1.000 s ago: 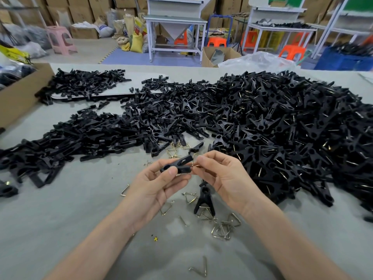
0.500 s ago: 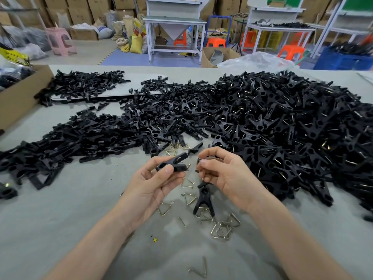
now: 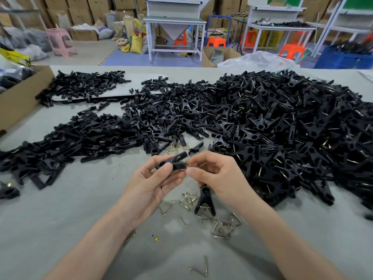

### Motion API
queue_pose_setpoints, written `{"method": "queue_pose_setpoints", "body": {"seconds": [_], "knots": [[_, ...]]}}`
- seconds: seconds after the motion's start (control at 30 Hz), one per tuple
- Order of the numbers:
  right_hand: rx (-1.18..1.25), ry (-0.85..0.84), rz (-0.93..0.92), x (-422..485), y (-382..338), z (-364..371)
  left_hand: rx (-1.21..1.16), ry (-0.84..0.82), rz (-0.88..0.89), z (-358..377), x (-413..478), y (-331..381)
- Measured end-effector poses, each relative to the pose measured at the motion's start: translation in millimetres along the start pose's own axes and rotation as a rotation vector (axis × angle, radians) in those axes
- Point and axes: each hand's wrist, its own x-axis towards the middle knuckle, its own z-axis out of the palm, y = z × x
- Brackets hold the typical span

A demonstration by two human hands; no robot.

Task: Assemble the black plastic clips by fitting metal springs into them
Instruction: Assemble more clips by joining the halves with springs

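We held a black clip (image 3: 174, 161) above the grey desk (image 3: 60, 219), our left hand (image 3: 149, 186) in a closed grip round it, while our right hand (image 3: 219, 174) pinched a metal spring (image 3: 199, 164) at the clip's right end. Nearer us lay loose springs (image 3: 224, 227); heaped clips (image 3: 282, 128) spread far and right.

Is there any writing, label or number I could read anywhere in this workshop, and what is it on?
No text here can be read.
sacks on the floor: printed markings, too blurred to read.
cardboard boxes at the back: any printing too small to read.
yellow packet at the left edge: dark markings, blurred.
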Motion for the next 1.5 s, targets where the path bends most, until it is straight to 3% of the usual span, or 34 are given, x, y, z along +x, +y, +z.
{"method": "queue_pose_setpoints", "body": {"seconds": [0.27, 0.47, 0.73, 0.87, 1.5], "knots": [[-0.162, 0.067, -0.065, -1, 0, -4, 0.148, -0.006, 0.065, -1, -1, -6], [0.190, 0.168, 0.115, 2, -4, -9, 0.544, 0.131, 0.246, 6, -4, -7], [0.265, 0.190, 0.211, 0, -9, -7, 0.583, 0.141, 0.267, 5, -4, -7], [0.177, 0.180, 0.261, 0, -8, -5, 0.578, 0.120, 0.258, 5, -4, -7], [0.130, 0.154, 0.240, -4, -3, 6, 0.588, 0.058, 0.273, 5, -3, -12]]}}
